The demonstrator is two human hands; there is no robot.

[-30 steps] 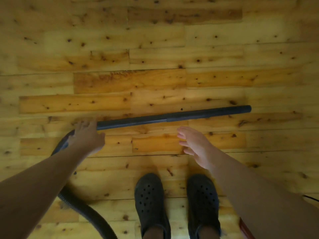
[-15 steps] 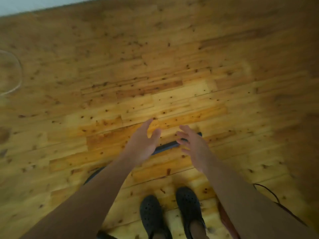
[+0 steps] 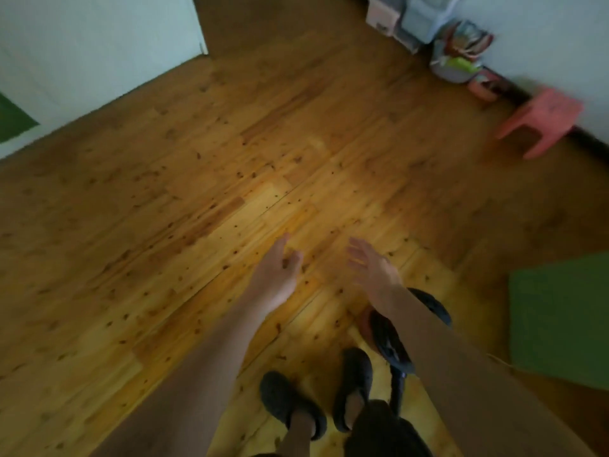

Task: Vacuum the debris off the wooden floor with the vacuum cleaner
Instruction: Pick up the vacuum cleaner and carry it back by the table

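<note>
Knotty planks of the wooden floor (image 3: 204, 199) fill the view. My left hand (image 3: 275, 275) and my right hand (image 3: 370, 270) are stretched out in front of me, fingers apart, holding nothing. A dark part of the vacuum cleaner (image 3: 390, 341) lies on the floor under my right forearm, mostly hidden by the arm. The long tube is out of sight. The frame is blurred, and I cannot make out any debris on the floor.
My two dark clogs (image 3: 290, 404) stand at the bottom. A pink plastic stool (image 3: 543, 118) and a pile of boxes and bags (image 3: 438, 31) sit along the right wall. A green mat (image 3: 560, 318) lies at right. A white door (image 3: 92, 51) is at far left.
The view has swung upward, from the floor by my feet to the room. My left hand has left the vacuum tube, which has dropped out of view. Both hands stay empty.
</note>
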